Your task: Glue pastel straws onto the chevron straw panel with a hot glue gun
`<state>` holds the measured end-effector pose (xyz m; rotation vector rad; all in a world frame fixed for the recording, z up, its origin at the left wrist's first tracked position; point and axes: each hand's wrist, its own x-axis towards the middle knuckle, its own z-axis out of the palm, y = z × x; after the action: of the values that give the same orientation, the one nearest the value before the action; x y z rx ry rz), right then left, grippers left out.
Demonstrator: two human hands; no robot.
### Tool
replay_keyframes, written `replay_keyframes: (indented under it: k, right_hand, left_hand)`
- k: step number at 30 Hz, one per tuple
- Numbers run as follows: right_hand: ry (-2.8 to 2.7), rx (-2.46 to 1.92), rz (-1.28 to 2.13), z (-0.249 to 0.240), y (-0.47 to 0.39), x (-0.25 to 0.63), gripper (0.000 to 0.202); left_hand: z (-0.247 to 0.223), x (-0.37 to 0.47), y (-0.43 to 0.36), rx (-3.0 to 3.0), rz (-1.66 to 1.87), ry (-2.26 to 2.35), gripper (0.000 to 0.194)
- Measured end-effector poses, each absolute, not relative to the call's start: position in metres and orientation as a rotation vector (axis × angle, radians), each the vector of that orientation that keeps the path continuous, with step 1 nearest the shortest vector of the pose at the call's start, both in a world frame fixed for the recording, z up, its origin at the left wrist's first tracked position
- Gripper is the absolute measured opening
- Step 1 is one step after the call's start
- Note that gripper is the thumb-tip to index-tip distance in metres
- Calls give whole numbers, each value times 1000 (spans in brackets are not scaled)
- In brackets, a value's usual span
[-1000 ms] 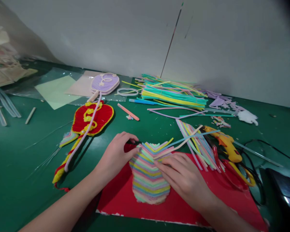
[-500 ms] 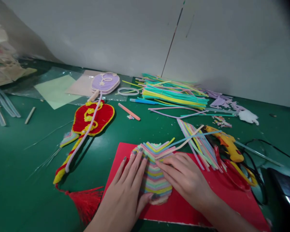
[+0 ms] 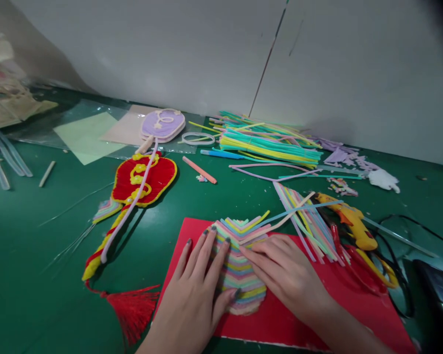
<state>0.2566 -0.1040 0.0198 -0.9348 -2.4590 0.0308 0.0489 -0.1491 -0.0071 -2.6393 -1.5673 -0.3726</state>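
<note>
A leaf-like piece of pastel pipe cleaners [image 3: 239, 275], laid in V-shaped stripes, lies on a red board [image 3: 184, 236]. My left hand [image 3: 195, 280] rests flat over its left side, fingers spread. From the right, my right hand [image 3: 284, 270] has its fingertips pressed together on a pipe cleaner at the middle of the stripes; the strip's end is hidden under the fingers. A loose peach pipe cleaner [image 3: 293, 211] and a blue pipe cleaner [image 3: 302, 209] stretch from the top of the piece to the upper right, across a fan of cut pipe cleaners [image 3: 306, 221].
At the right lie a yellow glue gun [image 3: 354, 226] with a cord, red-and-yellow scissors [image 3: 369, 270] and a black device [image 3: 435, 285]. Bundled pipe cleaners [image 3: 269, 147] sit near the wall. A red fan [image 3: 143, 179] with a tassel [image 3: 133, 309] and a purple fan [image 3: 162, 125] are at left.
My left hand's fingers and thumb have shifted slightly over the striped piece. My right hand keeps its pinch in nearly the same spot. The whole view has moved a little.
</note>
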Motion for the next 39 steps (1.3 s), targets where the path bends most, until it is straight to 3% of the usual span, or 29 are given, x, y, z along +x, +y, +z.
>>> replay_keyframes:
  k: [19, 39]
  right_hand:
    - [-2453, -945, 85, 19, -104, 257, 25]
    - [-2424, -963, 155, 17, -104, 259, 25]
  left_hand:
    - [-6, 48, -147, -2636, -326, -1555, 69]
    - [-5, 54, -148, -2607, -334, -1536, 61]
